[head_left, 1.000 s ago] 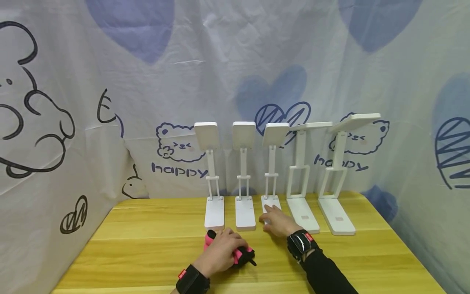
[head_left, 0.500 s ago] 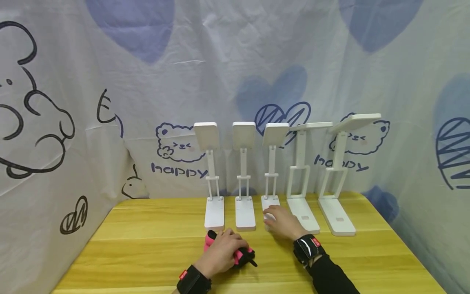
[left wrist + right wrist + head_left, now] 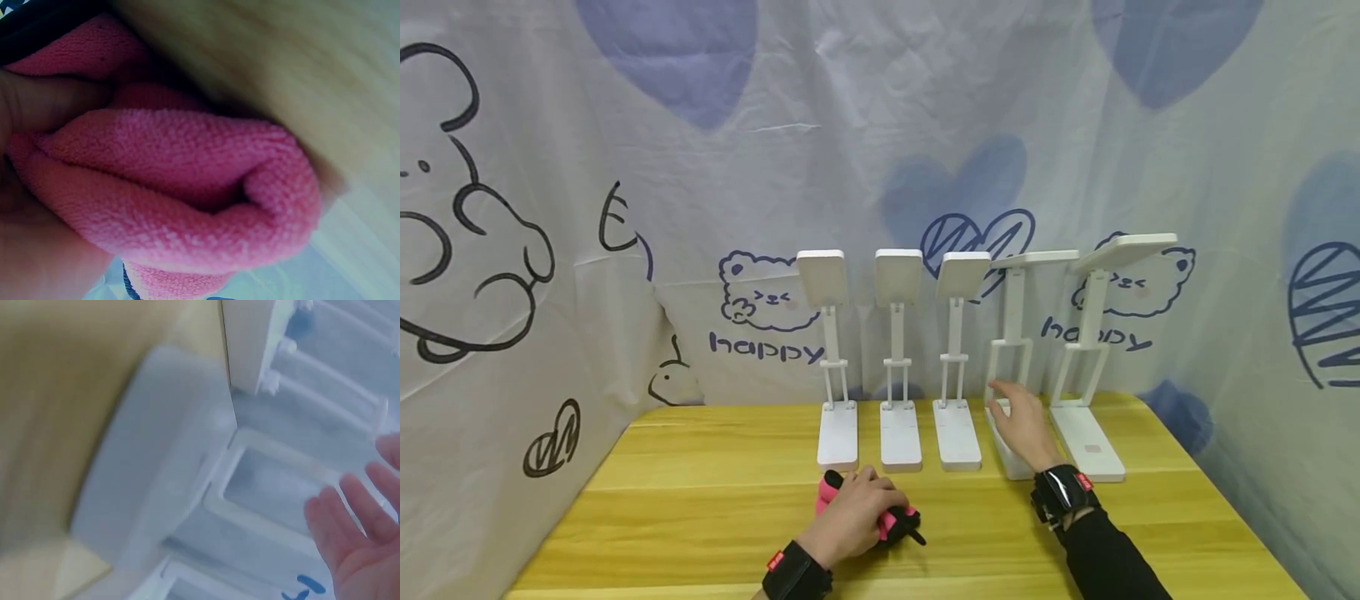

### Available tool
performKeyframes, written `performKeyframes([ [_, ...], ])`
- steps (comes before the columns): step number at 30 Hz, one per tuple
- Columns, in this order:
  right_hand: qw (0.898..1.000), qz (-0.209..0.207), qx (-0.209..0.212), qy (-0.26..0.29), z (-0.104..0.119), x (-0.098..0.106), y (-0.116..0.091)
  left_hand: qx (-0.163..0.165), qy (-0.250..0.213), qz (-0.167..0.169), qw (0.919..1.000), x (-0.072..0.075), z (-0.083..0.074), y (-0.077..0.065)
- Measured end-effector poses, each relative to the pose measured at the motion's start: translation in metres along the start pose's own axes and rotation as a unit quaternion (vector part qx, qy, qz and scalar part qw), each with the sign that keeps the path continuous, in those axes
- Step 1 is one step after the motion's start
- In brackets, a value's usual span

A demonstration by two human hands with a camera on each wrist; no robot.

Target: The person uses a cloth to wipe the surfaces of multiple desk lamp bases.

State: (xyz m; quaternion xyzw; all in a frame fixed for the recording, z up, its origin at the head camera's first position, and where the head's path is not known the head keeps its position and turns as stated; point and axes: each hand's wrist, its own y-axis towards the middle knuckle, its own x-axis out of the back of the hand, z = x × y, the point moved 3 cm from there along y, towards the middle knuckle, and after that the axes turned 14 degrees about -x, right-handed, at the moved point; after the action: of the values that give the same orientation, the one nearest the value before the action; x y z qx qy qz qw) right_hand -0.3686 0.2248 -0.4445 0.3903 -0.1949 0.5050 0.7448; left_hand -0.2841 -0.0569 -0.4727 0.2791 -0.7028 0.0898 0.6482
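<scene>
My left hand (image 3: 853, 512) grips a bunched pink fuzzy cloth with black parts (image 3: 825, 492) on the table. Close up in the left wrist view, the pink cloth (image 3: 187, 156) shows thick folds, with the thumb pressed into it. My right hand (image 3: 1025, 427) is over the base of the fourth white folding phone stand (image 3: 1013, 308) from the left, hiding part of it. Spread, slightly bent fingers show in the right wrist view, where the right hand (image 3: 369, 550) is beside the stand's frame and holds nothing. Whether it touches the stand, I cannot tell.
Several similar stands line the back of the wooden table (image 3: 700, 500): a left one (image 3: 837, 437), a second (image 3: 900, 437), a third (image 3: 957, 437) and a far-right one (image 3: 1088, 442). A printed curtain (image 3: 850, 167) hangs close behind them.
My right hand has moved right and back, from the third stand's base to the fourth stand, uncovering the third base. My left hand and the cloth stay in place.
</scene>
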Motion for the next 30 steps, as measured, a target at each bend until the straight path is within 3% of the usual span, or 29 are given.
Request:
performKeyframes([
  [5,0.999,-0.047,-0.013,-0.001,-0.001,0.016,0.011,-0.006,0.000,0.002,1.0000,0.000,0.000,0.000],
  [14,0.998,-0.043,-0.041,0.019,-0.006,0.027,0.027,-0.004,0.002,0.001,1.0000,-0.001,0.000,0.000],
  [21,0.996,-0.088,-0.019,0.015,-0.008,0.032,0.040,-0.005,0.006,-0.004,1.0000,0.000,0.000,0.001],
  [25,0.998,-0.055,-0.010,0.016,-0.010,0.035,0.048,-0.005,0.007,-0.005,0.9999,-0.001,0.000,0.001],
  [30,1.000,0.022,-0.012,-0.008,-0.014,0.036,0.058,-0.010,0.007,-0.008,0.9999,-0.001,0.000,0.001],
])
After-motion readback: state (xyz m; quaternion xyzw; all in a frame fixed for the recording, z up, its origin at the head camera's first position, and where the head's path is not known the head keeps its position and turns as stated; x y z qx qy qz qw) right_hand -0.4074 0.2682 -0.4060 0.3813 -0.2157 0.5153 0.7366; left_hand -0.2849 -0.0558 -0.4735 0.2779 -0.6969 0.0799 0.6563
